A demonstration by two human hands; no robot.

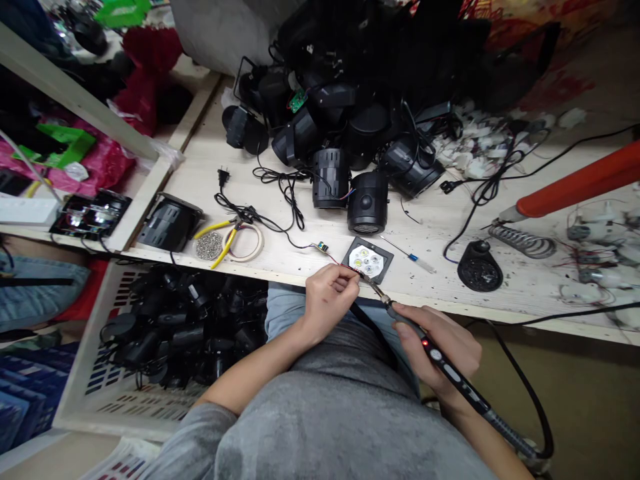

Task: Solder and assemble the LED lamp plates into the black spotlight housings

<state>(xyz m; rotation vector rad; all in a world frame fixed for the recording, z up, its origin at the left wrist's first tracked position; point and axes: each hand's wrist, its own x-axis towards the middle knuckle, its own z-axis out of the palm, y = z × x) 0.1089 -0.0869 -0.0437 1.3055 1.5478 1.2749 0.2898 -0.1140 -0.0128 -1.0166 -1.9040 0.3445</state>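
Observation:
My right hand [440, 347] grips a soldering iron [445, 365] with a small red light on its handle. The iron's tip points at the near edge of a white LED board [369, 253] set on a dark square plate [381, 275]. Beside it, my left hand [331, 293] is closed, pinching a thin red wire [343, 266] at the board's edge. That wire leads back to a small circuit board [321, 247] joined to a black power cord [273, 225]. Whether the iron's tip touches the wire end is too small to tell.
Black lamp housings [367, 203] pile up at the back. A screwdriver [407, 253], yellow-handled pliers [227, 247], a tape roll [250, 243] and a coiled iron stand [523, 240] lie around the board. A crate [120, 407] of black parts stands at lower left.

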